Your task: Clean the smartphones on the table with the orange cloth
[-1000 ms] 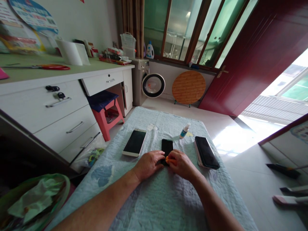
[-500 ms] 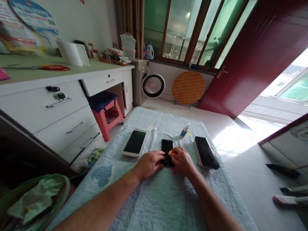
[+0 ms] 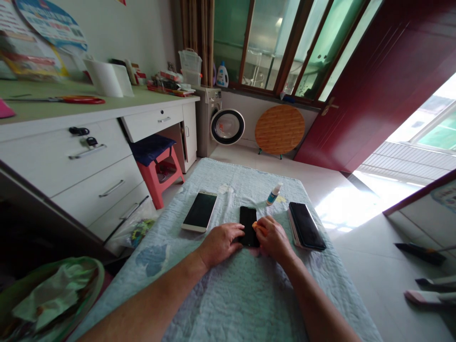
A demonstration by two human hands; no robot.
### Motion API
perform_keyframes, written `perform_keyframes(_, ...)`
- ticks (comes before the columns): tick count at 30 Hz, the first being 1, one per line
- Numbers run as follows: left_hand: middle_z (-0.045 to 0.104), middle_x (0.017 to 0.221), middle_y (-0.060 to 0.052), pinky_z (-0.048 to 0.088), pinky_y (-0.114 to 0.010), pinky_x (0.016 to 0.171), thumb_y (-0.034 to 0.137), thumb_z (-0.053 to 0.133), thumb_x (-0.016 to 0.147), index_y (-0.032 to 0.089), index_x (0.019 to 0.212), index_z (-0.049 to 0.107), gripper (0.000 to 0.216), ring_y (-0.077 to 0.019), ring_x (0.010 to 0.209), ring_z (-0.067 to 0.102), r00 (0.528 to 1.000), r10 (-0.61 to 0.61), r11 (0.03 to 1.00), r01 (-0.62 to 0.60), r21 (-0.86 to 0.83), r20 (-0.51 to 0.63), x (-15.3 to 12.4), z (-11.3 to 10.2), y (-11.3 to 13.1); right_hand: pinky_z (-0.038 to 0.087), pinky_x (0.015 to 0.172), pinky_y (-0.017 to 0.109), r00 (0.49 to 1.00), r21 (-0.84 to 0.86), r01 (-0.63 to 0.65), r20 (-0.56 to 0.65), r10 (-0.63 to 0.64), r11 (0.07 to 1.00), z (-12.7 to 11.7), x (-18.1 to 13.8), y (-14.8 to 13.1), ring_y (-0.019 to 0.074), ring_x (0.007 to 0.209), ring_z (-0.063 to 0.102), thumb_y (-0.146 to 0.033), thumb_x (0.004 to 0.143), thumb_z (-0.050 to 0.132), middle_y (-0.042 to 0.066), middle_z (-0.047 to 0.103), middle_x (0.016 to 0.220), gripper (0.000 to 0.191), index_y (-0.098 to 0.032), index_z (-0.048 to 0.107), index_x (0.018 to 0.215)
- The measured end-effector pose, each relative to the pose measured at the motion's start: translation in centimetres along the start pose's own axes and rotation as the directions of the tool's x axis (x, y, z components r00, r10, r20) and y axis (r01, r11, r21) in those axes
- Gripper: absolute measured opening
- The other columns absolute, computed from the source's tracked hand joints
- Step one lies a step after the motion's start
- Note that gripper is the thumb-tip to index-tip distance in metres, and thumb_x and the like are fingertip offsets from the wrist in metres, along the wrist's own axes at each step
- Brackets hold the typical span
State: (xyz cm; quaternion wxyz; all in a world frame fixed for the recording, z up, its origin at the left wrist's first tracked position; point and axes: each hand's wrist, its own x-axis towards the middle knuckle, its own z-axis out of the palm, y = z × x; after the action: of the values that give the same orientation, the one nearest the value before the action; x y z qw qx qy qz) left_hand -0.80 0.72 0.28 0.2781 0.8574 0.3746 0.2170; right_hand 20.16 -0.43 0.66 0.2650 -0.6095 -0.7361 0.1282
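A small black phone [image 3: 248, 219] lies flat on the cloth-covered table. My left hand [image 3: 221, 243] grips its left edge, with the thumb near the bottom corner and the fingers along the side. An orange cloth [image 3: 259, 227] is bunched in the closed fingers of my right hand [image 3: 272, 237], at the phone's right edge. Most of the cloth is hidden by the hand. A large phone with a white frame [image 3: 200, 211] lies to the left. On the right, another black phone [image 3: 307, 225] rests on a pinkish stack or case. A small spray bottle [image 3: 274, 194] stands behind my right hand.
A pale blue quilted cloth [image 3: 228, 294] covers the table. Left are a white drawer desk [image 3: 67, 156], a red stool [image 3: 156, 180] and a bin [image 3: 96, 280]. Beyond stand a washing machine with its door open [image 3: 227, 127] and a round wooden tabletop [image 3: 280, 129]. Brushes [image 3: 420, 252] lie right.
My right hand has shifted slightly to the right with the orange cloth, toward the phone's right edge. The left hand keeps its place on the phone.
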Motion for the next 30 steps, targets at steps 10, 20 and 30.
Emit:
perform_keyframes(10, 0.063, 0.127, -0.005, 0.041, -0.036, 0.105, 0.018, 0.066, 0.077, 0.022, 0.108, 0.069, 0.031, -0.0219, 0.12, 0.056, 1.0, 0.011, 1.0, -0.011, 0.026, 0.0, 0.1, 0.0, 0.2, 0.043, 0.075, 0.025, 0.999, 0.049, 0.006, -0.041, -0.004, 0.999, 0.9, 0.6, 0.7, 0.015, 0.081, 0.058, -0.022, 0.087, 0.05, 0.002, 0.058, 0.085, 0.013, -0.02, 0.063, 0.085)
perform_keyframes(20, 0.064, 0.125, -0.006, 0.043, -0.035, 0.104, 0.019, 0.067, 0.077, 0.021, 0.106, 0.069, 0.029, -0.022, 0.118, 0.057, 0.999, 0.029, 0.999, -0.028, 0.047, -0.014, 0.0, 0.1, 0.0, 0.04, 0.067, 0.025, 0.983, -0.002, -0.088, -0.163, 0.086, 0.996, 1.8, 1.6, 1.3, 0.0151, 0.075, 0.057, -0.024, 0.087, 0.049, 0.001, 0.059, 0.086, 0.011, -0.022, 0.059, 0.088)
perform_keyframes(30, 0.064, 0.126, -0.007, 0.042, -0.034, 0.105, 0.019, 0.07, 0.076, 0.02, 0.107, 0.069, 0.031, -0.0225, 0.119, 0.056, 1.0, 0.017, 0.997, -0.017, 0.07, -0.001, 0.1, 0.0, 0.3, 0.044, 0.08, 0.027, 0.997, 0.064, 0.037, -0.066, -0.033, 0.997, 1.6, 0.9, 0.9, 0.0164, 0.086, 0.055, -0.011, 0.081, 0.047, 0.004, 0.056, 0.091, 0.024, -0.019, 0.065, 0.095)
